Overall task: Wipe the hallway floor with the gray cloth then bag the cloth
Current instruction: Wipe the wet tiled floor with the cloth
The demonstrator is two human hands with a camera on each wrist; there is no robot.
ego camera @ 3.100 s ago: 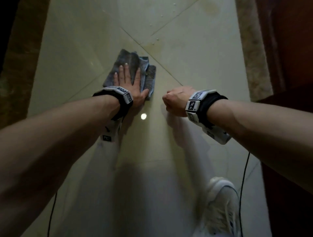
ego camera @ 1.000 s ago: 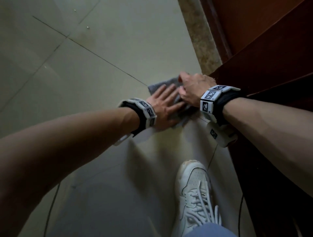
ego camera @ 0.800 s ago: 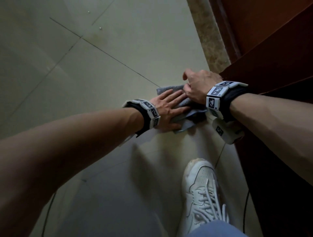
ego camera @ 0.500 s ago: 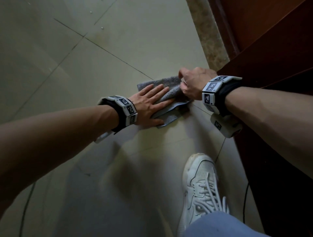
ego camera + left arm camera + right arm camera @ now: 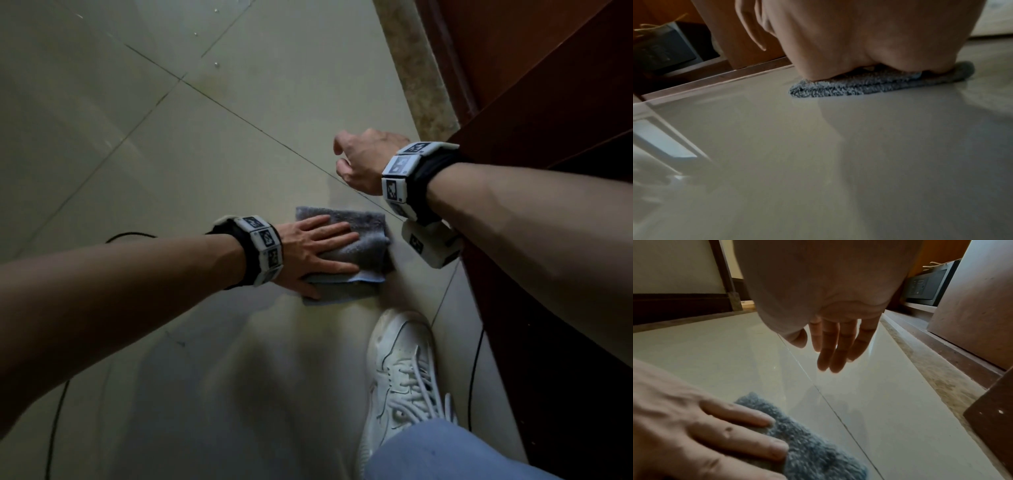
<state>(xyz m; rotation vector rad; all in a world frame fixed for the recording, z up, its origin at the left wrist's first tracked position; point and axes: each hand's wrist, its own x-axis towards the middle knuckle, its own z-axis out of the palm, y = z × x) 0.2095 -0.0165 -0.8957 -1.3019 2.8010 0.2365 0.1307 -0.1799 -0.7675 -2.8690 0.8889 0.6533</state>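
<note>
The left hand lies flat on the folded gray cloth, fingers straight and spread, palm bearing down — a pressing hold, not a grasp, which suits pushing the pad across the floor without bunching it. The cloth sits on the pale tile just beside a grout line, near the speckled border strip and the dark wood along the right edge, with a white shoe close behind it. From low down, the cloth shows as a doubled layer squashed under the heel of the palm, so the fold seems to be doing the wiping. The right hand hangs above the tile beyond the cloth, apart from it, fingers loose and holding nothing; it looks kept out of the way while the left works. No bag is in sight, so I'd judge the wiping still under way, with bagging yet to come. Thin black cables trail over the floor — a sweep toward the left could snag one.
</note>
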